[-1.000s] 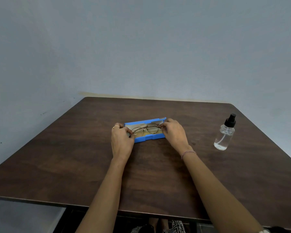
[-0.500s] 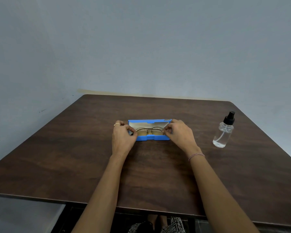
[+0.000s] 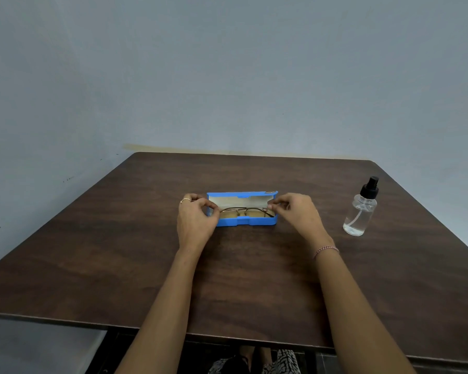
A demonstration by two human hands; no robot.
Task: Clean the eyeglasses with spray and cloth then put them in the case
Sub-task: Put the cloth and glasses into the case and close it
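Observation:
A blue eyeglass case (image 3: 245, 222) lies open in the middle of the table, its lid raised at the back and its lining pale. Thin-rimmed eyeglasses (image 3: 243, 211) rest folded inside the case. My left hand (image 3: 196, 221) pinches the glasses' left end at the case's left edge. At the case's right edge my right hand (image 3: 299, 213) pinches the other end. A clear spray bottle (image 3: 360, 211) with a black nozzle stands upright to the right, apart from both hands. No cloth is visible on its own; the lining hides whether one lies under the glasses.
The dark wooden table (image 3: 92, 252) reaches to a grey wall at the back. Its near edge runs just above my lap, and its right edge passes close behind the bottle.
The eyeglasses have gone down into the case with both hands still at their ends. The case now lies square to me rather than tilted.

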